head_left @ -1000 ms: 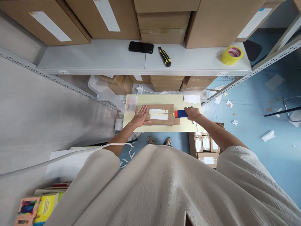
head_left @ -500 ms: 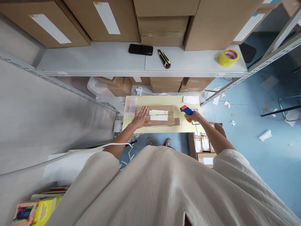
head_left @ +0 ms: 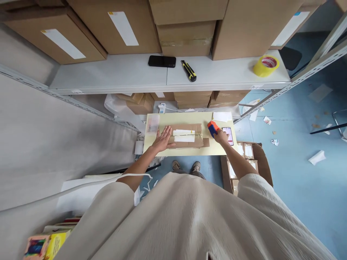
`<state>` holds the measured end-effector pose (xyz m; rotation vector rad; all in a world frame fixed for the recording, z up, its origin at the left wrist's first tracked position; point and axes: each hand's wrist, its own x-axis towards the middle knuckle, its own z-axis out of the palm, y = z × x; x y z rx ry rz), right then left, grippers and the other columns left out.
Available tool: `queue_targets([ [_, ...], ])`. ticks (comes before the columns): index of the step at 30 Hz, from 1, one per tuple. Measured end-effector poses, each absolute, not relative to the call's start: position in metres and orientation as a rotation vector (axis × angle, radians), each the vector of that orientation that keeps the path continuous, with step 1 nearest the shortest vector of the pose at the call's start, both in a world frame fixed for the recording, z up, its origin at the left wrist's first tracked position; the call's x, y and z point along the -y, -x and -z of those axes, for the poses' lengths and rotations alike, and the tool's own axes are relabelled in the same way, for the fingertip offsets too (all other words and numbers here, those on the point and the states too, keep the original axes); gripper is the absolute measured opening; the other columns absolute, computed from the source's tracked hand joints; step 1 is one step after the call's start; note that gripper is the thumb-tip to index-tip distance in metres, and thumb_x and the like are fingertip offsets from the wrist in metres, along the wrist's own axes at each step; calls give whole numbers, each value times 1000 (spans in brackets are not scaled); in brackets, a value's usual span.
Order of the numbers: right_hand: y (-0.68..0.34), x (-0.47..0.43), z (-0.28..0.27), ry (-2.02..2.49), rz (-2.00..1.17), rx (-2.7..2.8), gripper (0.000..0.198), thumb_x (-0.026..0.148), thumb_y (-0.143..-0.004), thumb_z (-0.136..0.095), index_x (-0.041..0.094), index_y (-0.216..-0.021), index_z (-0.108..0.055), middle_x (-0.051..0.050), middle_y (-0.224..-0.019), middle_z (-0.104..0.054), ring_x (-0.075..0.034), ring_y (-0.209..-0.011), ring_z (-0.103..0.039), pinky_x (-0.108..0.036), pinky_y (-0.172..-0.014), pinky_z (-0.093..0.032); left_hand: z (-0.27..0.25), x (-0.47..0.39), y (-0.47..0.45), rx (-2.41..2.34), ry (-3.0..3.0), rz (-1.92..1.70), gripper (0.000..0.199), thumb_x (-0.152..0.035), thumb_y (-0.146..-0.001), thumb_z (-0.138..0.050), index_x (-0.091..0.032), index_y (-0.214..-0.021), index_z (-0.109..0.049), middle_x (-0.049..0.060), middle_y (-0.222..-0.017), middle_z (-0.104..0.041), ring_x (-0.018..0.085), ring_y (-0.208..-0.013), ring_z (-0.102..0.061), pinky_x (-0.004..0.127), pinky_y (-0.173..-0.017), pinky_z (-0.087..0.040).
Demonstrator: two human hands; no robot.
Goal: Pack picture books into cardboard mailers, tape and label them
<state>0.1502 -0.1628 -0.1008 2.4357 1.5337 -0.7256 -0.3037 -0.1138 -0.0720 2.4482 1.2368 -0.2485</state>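
Moved clear of the carton [head_left: 187, 144], the blue-and-orange tool [head_left: 212, 127] was gripped in the right hand [head_left: 221, 137]. The left hand [head_left: 163, 140], spread open, lay on the carton atop the pale table [head_left: 155, 151]; even, flat pressure probably steadied it best.

Gripped in my right hand [head_left: 221, 137]: orange-and-blue handheld tape dispenser [head_left: 213, 128]. Under my left hand [head_left: 162, 140]: brown cardboard box [head_left: 187, 145], white rectangular labels [head_left: 184, 138], small yellow mark [head_left: 192, 132] on the upper one. Beneath both: pale yellow rectangular tabletop [head_left: 214, 149]. Just right of my grip: flat phone [head_left: 230, 132], pale screen. Ahead of it: light grey metal shelf [head_left: 116, 72], black-and-yellow cutter [head_left: 189, 71], yellow tape roll [head_left: 261, 69], red-and-white core [head_left: 268, 62].
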Motion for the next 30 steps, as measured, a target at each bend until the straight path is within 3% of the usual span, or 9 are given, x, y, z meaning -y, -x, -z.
queue_targets([
  [4,-139,154,112,-2420,712,-1570,43,45,-110,-54,19,-138,-73,-24,-140,-76,-38,-136,-70,-50,-114,-53,73,114,305,-1232,-2451,244,108,-75,-112,-48,-20,-189,5,20,-196,-6,40,-183,-6,69,-144,-5],
  [9,-133,154,123,-2373,674,-1593,41,43,-109,-58,18,-138,-72,-24,-133,-78,-36,-138,-70,-44,-105,-58,70,115,304,-1233,-2433,266,109,-76,-112,-47,-19,-189,6,19,-196,-5,40,-183,-5,68,-144,-5],
  [13,-127,159,110,-2435,620,-1638,42,42,-111,-53,17,-139,-72,-25,-143,-75,-37,-137,-70,-45,-105,-58,70,115,305,-1224,-2434,234,110,-76,-111,-49,-19,-190,3,19,-196,-7,41,-183,-6,67,-145,-6],
  [21,-92,162,45,-2568,972,-1791,41,55,-114,-57,26,-139,-72,-13,-132,-81,-32,-125,-77,-35,-99,-59,75,113,299,-1226,-2380,92,112,-73,-106,-59,-19,-190,-9,22,-195,-15,43,-182,-13,67,-144,-12],
  [27,-58,159,28,-2602,1048,-1704,49,53,-107,-68,23,-146,-64,-15,-131,-81,-34,-123,-77,-37,-94,-60,71,108,285,-1592,-2229,-220,83,-57,-114,-48,-17,-184,-31,23,-191,-26,45,-176,-27,64,-137,-32],
  [30,-49,157,26,-2575,960,-1679,50,49,-106,-69,23,-149,-62,-15,-126,-81,-36,-123,-77,-38,-92,-60,80,101,283,-1701,-2055,-280,86,-53,-110,-56,-17,-184,-30,27,-177,-46,47,-163,-45,64,-128,-45],
])
